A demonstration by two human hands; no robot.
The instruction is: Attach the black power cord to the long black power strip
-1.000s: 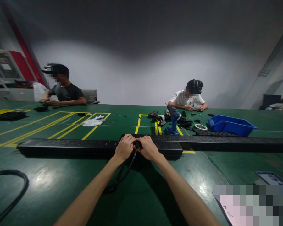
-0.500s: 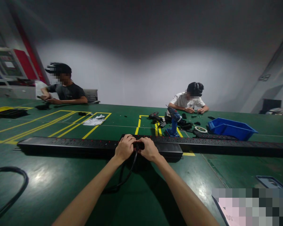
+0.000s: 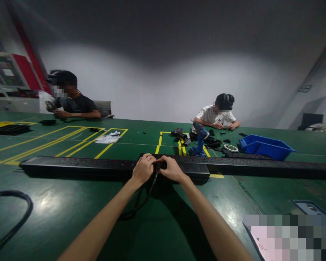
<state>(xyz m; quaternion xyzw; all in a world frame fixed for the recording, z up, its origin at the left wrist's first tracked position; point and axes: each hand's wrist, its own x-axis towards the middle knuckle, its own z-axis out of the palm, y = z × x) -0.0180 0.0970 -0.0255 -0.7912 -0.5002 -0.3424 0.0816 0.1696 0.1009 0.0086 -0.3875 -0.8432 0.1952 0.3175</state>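
Note:
A long black power strip [image 3: 84, 165] with rows of sockets and small red marks lies across the table in front of me. At its top, near the middle, my right hand [image 3: 171, 168] pinches a black plug [image 3: 161, 165] between thumb and fingers. My left hand [image 3: 143, 167] is curled over the strip just left of the plug, its fingertips close against it; their exact contact is hidden. From the plug a thin black cable [image 3: 151, 192] hangs down towards me, between my forearms. A second black strip [image 3: 247, 168] runs behind and off to the right.
Beyond the strips stand a blue cordless drill [image 3: 199, 139] and a blue bin [image 3: 266, 146], among black parts. White papers [image 3: 108, 137] lie left of centre. A thick black cable [image 3: 24, 203] loops at left; a phone-like object [image 3: 309, 207] is at right. Two people sit across the table.
My right hand's fingers have shifted slightly around the plug, while my left hand stays nearly in place. The person at left has raised the object in their hand.

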